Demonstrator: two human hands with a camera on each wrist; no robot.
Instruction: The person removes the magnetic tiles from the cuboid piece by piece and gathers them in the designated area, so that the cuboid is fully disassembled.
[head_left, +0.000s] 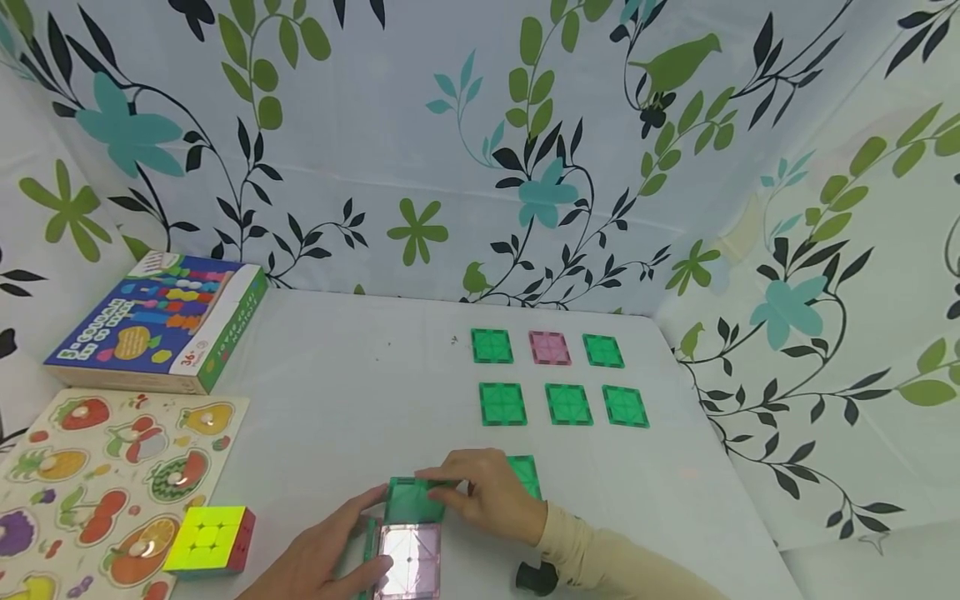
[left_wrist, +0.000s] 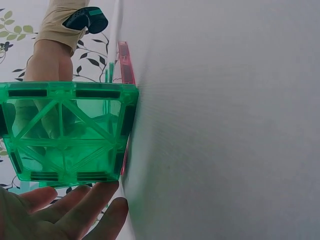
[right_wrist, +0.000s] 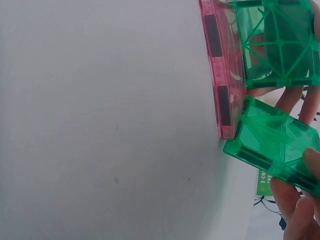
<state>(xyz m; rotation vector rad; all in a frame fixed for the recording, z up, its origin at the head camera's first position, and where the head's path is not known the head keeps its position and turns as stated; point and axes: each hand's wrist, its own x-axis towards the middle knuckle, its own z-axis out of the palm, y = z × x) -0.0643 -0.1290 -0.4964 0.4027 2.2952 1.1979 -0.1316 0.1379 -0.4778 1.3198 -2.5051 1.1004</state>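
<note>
A pink magnetic tile (head_left: 414, 560) lies on the table near the front. My right hand (head_left: 491, 497) pinches a green magnetic tile (head_left: 411, 502) between thumb and fingers at the pink tile's far edge; in the right wrist view this green tile (right_wrist: 275, 137) slants up from the table. Along the pink tile's left edge stands another green tile (right_wrist: 280, 45). My left hand (head_left: 318, 550) rests beside that standing tile, its fingers extended against it in the left wrist view and its thumb near the pink tile. The left palm is partly hidden.
Behind are two rows of green tiles (head_left: 502, 404) with one pink tile (head_left: 550, 348) among them. One green tile (head_left: 525, 475) lies partly behind my right hand. At left are a boxed toy (head_left: 161, 317), a fruit board (head_left: 75, 483) and a puzzle cube (head_left: 210, 537).
</note>
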